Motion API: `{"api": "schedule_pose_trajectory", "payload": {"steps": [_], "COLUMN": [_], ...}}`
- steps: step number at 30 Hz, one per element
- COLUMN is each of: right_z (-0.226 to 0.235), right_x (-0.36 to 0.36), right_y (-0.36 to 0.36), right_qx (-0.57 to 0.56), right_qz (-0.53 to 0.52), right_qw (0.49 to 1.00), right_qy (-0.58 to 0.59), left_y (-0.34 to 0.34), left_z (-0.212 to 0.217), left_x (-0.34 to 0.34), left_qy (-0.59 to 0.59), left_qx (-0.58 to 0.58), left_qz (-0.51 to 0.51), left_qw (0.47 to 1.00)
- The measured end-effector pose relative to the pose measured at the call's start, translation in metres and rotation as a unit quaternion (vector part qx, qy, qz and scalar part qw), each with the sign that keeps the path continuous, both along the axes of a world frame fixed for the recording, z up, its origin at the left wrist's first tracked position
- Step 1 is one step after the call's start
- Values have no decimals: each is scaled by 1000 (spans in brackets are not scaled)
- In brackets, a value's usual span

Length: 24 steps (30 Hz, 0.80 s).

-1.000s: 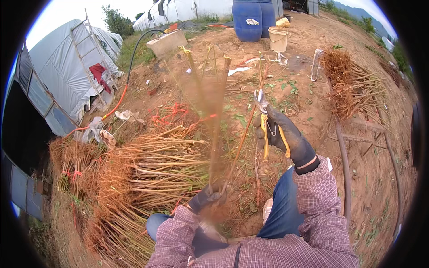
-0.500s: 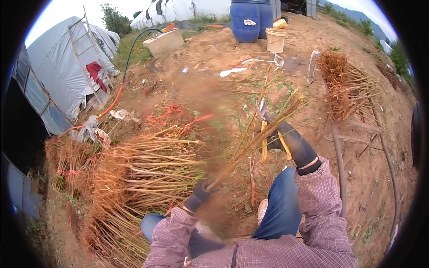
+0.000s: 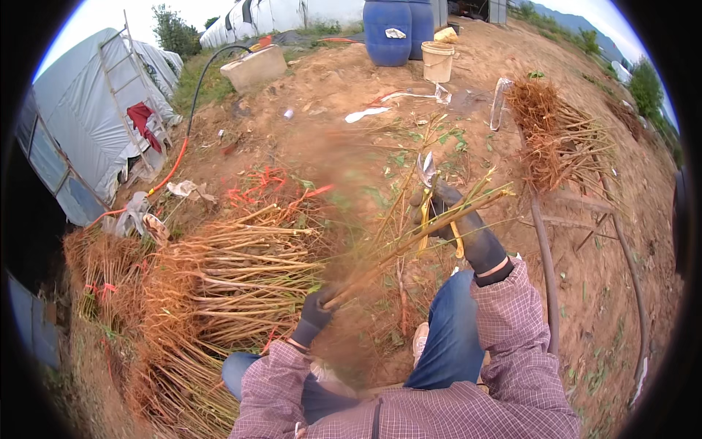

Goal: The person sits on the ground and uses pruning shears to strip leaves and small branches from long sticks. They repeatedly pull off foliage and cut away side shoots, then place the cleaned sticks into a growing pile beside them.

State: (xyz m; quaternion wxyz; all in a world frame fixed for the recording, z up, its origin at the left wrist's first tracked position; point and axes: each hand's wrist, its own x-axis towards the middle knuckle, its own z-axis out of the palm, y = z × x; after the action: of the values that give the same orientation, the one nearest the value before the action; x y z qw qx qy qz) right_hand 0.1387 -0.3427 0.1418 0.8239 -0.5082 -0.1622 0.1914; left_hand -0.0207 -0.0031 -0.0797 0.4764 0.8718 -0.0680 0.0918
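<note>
My left hand (image 3: 316,320), in a dark glove, is closed round the lower end of a few thin woody saplings (image 3: 398,251). Their stems slant up to the right, with cut-looking tips beyond my other hand. In my right hand (image 3: 468,227), also gloved, are pruning shears (image 3: 425,172) with yellow handles; the blades point up and away beside the stems. The stems cross in front of this hand, and whether its fingers also touch them I cannot tell. A brownish vertical smear blurs the area just right of my left hand, hiding the stems' root end.
Left of me lies a big pile of bare-root saplings (image 3: 241,282), with tied bundles (image 3: 110,267) beyond. At right, another bundle (image 3: 537,132) rests on a wooden frame (image 3: 542,271). Farther off stand blue barrels (image 3: 387,36), a pale bucket (image 3: 439,62) and a stone trough (image 3: 254,69).
The whole view has shifted slightly. The stems have tilted lower to the right and now lie across my right hand. Both hands keep their holds.
</note>
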Motion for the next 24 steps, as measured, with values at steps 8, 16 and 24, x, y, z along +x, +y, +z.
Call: {"api": "schedule_pose_trajectory", "payload": {"steps": [8, 16, 24], "right_z": [-9, -4, -62], "right_x": [15, 15, -30], "right_y": [-18, -7, 22], "right_qx": [-9, 32, -264], "right_qz": [19, 1, 1], "right_qw": [998, 996, 958], "right_qy": [54, 89, -111], "left_y": [4, -1, -44], "left_z": [-4, -7, 52], "left_x": [2, 5, 34], "left_qy": [30, -29, 127], "left_qx": [-3, 27, -348], "left_qz": [-11, -23, 33], "left_qw": [999, 999, 928]}}
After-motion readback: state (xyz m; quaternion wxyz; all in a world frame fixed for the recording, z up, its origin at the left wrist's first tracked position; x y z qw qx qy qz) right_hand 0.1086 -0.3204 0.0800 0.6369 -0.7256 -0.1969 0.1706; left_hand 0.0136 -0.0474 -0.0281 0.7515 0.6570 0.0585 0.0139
